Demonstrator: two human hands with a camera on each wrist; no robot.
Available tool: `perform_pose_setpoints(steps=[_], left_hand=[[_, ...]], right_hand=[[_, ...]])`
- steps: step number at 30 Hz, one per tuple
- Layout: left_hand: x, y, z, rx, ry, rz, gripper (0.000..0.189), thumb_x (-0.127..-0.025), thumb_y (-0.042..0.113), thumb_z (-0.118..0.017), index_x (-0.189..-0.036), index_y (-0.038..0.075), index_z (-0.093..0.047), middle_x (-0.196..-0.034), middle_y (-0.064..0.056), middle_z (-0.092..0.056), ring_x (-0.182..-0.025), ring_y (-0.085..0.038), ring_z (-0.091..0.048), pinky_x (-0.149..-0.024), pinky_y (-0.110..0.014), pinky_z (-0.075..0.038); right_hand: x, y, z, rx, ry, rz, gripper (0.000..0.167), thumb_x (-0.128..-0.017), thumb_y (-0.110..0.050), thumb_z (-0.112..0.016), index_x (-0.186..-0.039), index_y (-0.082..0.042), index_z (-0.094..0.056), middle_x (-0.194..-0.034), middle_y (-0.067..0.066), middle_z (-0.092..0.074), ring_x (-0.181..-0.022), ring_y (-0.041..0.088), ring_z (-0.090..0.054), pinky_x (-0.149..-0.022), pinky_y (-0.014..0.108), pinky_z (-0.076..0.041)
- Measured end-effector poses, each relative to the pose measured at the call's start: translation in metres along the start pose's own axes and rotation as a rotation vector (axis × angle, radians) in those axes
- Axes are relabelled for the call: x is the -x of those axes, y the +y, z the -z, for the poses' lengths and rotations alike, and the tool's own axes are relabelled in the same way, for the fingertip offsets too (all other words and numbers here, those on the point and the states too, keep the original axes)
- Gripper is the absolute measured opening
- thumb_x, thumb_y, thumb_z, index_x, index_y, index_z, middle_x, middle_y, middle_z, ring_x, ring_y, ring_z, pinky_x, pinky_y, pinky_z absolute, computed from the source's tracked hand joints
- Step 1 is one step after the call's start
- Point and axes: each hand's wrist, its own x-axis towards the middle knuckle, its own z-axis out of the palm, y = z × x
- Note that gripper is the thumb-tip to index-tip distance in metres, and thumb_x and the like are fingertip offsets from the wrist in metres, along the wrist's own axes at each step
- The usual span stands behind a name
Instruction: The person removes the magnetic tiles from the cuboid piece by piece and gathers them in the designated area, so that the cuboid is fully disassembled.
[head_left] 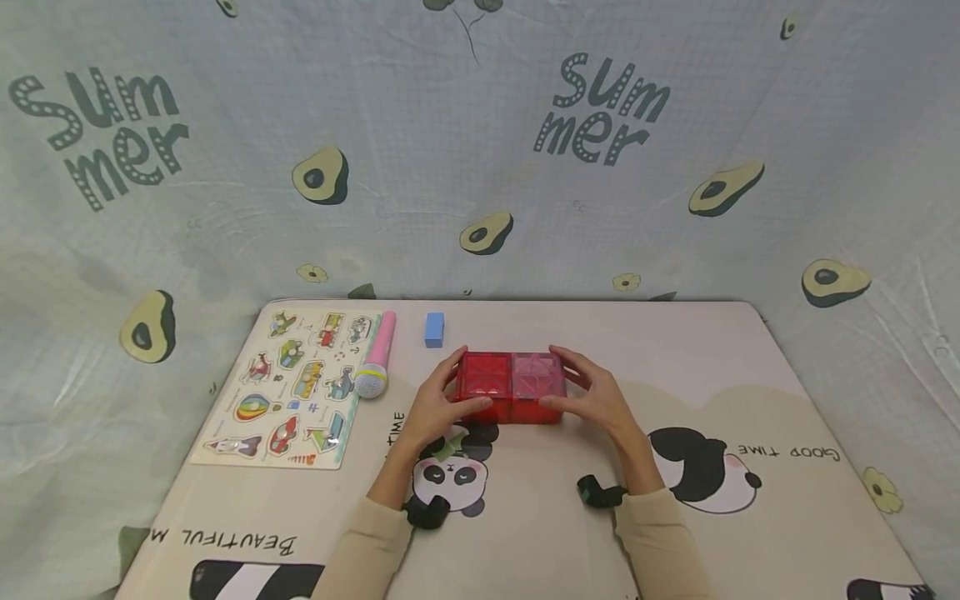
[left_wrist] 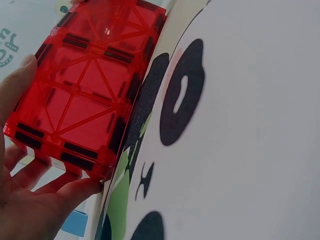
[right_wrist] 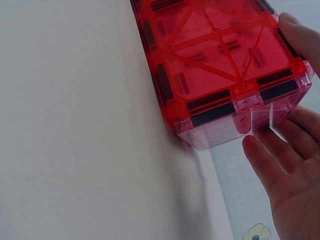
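A two-section box of translucent magnetic tiles (head_left: pixel 486 412) sits before me near the middle of the table. Its top is red on the left and pink on the right. My left hand (head_left: pixel 442 404) grips the left end, thumb on the near face. At the opposite end my right hand (head_left: pixel 600 400) holds it the same way. Black magnets line the red tile edges (left_wrist: pixel 85 100) in the left wrist view. A clear pinkish tile (right_wrist: pixel 215 132) forms the end beside my right fingers in the right wrist view.
To the left lies a vehicle puzzle board (head_left: pixel 255 375), with a pink toy microphone (head_left: pixel 381 346) along its right edge. Behind the box, slightly left, stands a small blue block (head_left: pixel 434 330). A printed curtain (head_left: pixel 420 183) hangs past the table's far edge.
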Motion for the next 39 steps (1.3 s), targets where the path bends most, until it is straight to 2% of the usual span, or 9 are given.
perform_pose_setpoints(steps=[5, 7, 23, 29, 34, 37, 39], left_hand=[[0.0, -0.001, 0.0, -0.006, 0.001, -0.001, 0.091, -0.082, 0.032, -0.082, -0.157, 0.033, -0.031, -0.158, -0.005, -0.04, -0.148, -0.036, -0.037, -0.103, -0.052, -0.052], [-0.001, -0.001, 0.0, -0.011, 0.002, -0.002, 0.091, -0.082, 0.033, -0.082, -0.157, 0.033, -0.031, -0.158, -0.005, -0.041, -0.148, -0.036, -0.037, -0.102, -0.051, -0.052], [0.0, 0.002, 0.001, 0.003, -0.003, 0.004, 0.09, -0.082, 0.035, -0.082, -0.157, 0.033, -0.031, -0.158, -0.006, -0.041, -0.147, -0.036, -0.037, -0.102, -0.051, -0.053], [0.0, 0.002, 0.0, 0.007, 0.0, 0.011, 0.09, -0.082, 0.032, -0.082, -0.157, 0.032, -0.031, -0.158, -0.007, -0.041, -0.147, -0.037, -0.038, -0.103, -0.051, -0.052], [-0.001, 0.0, 0.0, 0.013, 0.002, 0.017, 0.09, -0.082, 0.03, -0.082, -0.156, 0.032, -0.031, -0.158, -0.007, -0.041, -0.147, -0.037, -0.038, -0.103, -0.052, -0.052], [-0.001, 0.0, 0.0, 0.015, 0.0, 0.023, 0.09, -0.082, 0.03, -0.082, -0.156, 0.033, -0.031, -0.158, -0.006, -0.041, -0.148, -0.036, -0.037, -0.103, -0.052, -0.052], [-0.001, 0.0, 0.0, 0.014, -0.001, 0.024, 0.09, -0.082, 0.031, -0.082, -0.157, 0.033, -0.031, -0.159, -0.006, -0.041, -0.148, -0.036, -0.037, -0.103, -0.052, -0.052]], right_hand=[[-0.004, 0.018, 0.0, -0.004, 0.007, 0.02, 0.084, -0.078, -0.026, -0.087, -0.151, -0.021, -0.046, -0.155, 0.011, -0.047, -0.141, 0.037, -0.047, -0.111, 0.052, -0.044], [-0.004, 0.018, 0.0, -0.005, 0.007, 0.009, 0.084, -0.077, -0.028, -0.087, -0.151, -0.024, -0.047, -0.156, 0.009, -0.046, -0.142, 0.037, -0.046, -0.112, 0.052, -0.044], [-0.004, 0.019, 0.001, -0.003, -0.007, -0.002, 0.086, -0.078, -0.028, -0.086, -0.152, -0.028, -0.044, -0.159, 0.007, -0.042, -0.144, 0.038, -0.043, -0.112, 0.053, -0.042], [-0.004, 0.015, 0.001, 0.025, 0.006, 0.008, 0.088, -0.077, -0.031, -0.087, -0.152, -0.032, -0.042, -0.16, 0.005, -0.041, -0.147, 0.037, -0.038, -0.114, 0.057, -0.038], [-0.004, 0.01, 0.001, 0.087, 0.037, 0.033, 0.087, -0.073, -0.033, -0.089, -0.148, -0.023, -0.048, -0.155, 0.006, -0.045, -0.146, 0.034, -0.038, -0.115, 0.058, -0.039], [-0.004, 0.009, 0.001, 0.134, 0.069, 0.063, 0.088, -0.07, -0.031, -0.091, -0.146, -0.015, -0.05, -0.147, 0.008, -0.047, -0.137, 0.032, -0.043, -0.11, 0.058, -0.045], [-0.005, 0.008, 0.001, 0.158, 0.084, 0.074, 0.088, -0.069, -0.03, -0.092, -0.145, -0.013, -0.051, -0.141, 0.009, -0.048, -0.129, 0.03, -0.045, -0.102, 0.053, -0.049]])
